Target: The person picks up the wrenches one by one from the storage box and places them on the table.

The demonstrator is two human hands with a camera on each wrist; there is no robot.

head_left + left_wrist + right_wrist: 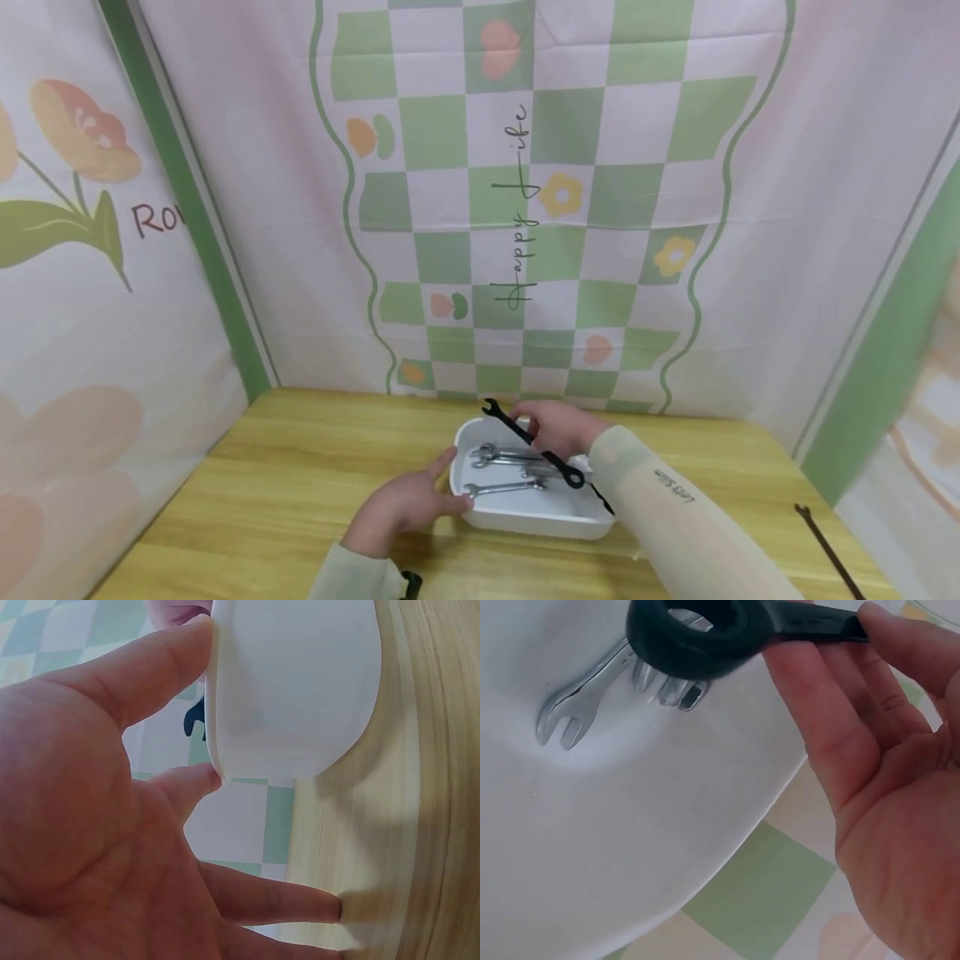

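Note:
My right hand [558, 429] pinches a black combination wrench [517, 431] between thumb and fingers, above a white plastic tray [536, 523]. The wrench slants, its open jaw up at the far left and its ring end lower at the near right; that ring end [705, 641] looms large in the right wrist view. Inside the tray lie several silver wrenches [504, 487], partly covered by the black one. My left hand [411, 504] touches the tray's left rim with thumb and index fingertips, other fingers extended down to the tabletop in the left wrist view.
A dark, thin tool with a forked end [825, 546] lies on the wooden table [315, 467] at the right. Another black piece [602, 500] shows at the tray's near right, partly hidden by my sleeve. A patterned curtain [570, 250] hangs behind the table.

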